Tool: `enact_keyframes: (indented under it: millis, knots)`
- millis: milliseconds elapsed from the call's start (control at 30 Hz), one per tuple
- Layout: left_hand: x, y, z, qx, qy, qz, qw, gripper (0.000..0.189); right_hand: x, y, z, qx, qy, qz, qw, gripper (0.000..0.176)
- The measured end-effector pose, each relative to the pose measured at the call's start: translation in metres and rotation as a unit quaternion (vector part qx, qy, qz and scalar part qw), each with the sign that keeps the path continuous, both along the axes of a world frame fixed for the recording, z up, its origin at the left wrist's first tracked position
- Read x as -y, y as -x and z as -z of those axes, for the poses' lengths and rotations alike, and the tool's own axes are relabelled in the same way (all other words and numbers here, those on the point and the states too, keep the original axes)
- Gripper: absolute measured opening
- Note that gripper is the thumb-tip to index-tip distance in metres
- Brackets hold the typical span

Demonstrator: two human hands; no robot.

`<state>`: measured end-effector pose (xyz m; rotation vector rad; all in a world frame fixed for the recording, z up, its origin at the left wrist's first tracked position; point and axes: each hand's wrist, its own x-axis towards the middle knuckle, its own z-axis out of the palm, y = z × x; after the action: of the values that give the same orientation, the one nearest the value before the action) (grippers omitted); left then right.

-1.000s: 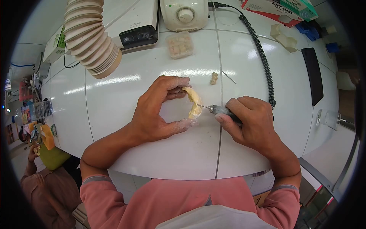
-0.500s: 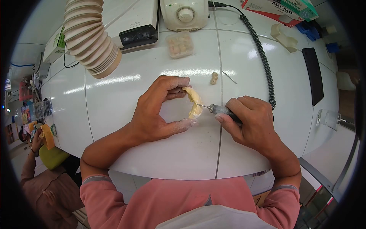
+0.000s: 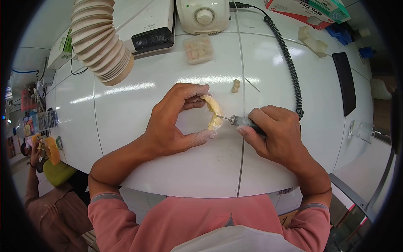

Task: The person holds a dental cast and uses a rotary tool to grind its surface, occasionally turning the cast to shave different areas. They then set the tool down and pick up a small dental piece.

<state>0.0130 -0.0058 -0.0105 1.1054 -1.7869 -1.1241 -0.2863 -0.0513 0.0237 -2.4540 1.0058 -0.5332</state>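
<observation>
Between the thumb and fingers of my left hand (image 3: 170,117) is a curved, pale yellow dental arch model (image 3: 215,112), gripped at its two ends. White dust coats those fingertips. My right hand (image 3: 277,132) wraps round a dark rotary handpiece (image 3: 247,123), its thin metal bur pointing left and meeting the outer side of the arch, or very nearly so. Just beyond the arch, a small beige tooth-shaped piece (image 3: 236,86) and a thin metal pin (image 3: 253,85) lie on the white table (image 3: 201,168).
A ribbed suction hose (image 3: 98,46) hangs at upper left. At the back stand a control unit with a knob (image 3: 204,17) and a clear box of small pieces (image 3: 198,49). A coiled cable (image 3: 289,59) runs down the right. Another person (image 3: 54,210) sits at left.
My hands hold almost the same pose, with the bur tip shifted very slightly down along the arch. At the left, the other person's raised hand has moved a little.
</observation>
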Motion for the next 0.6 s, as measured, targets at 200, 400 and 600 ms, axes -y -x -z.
enact_keyframes:
  millis: [200, 400, 600]
  knots:
    - [-0.0001, 0.0001, 0.0012, -0.004, 0.005, -0.001, 1.0, 0.091, -0.0007, 0.0005, 0.0014, -0.002, 0.001, 0.002, 1.0, 0.033]
    - [0.0002, -0.0005, 0.0004, -0.005, 0.006, 0.004, 1.0, 0.091, -0.0004, -0.0001, 0.0013, 0.002, 0.0, 0.003, 1.0, 0.033]
    - [0.0, -0.0008, 0.0014, -0.004, 0.005, 0.002, 1.0, 0.092, -0.0003, 0.0, 0.0017, 0.006, 0.002, 0.0, 1.0, 0.033]
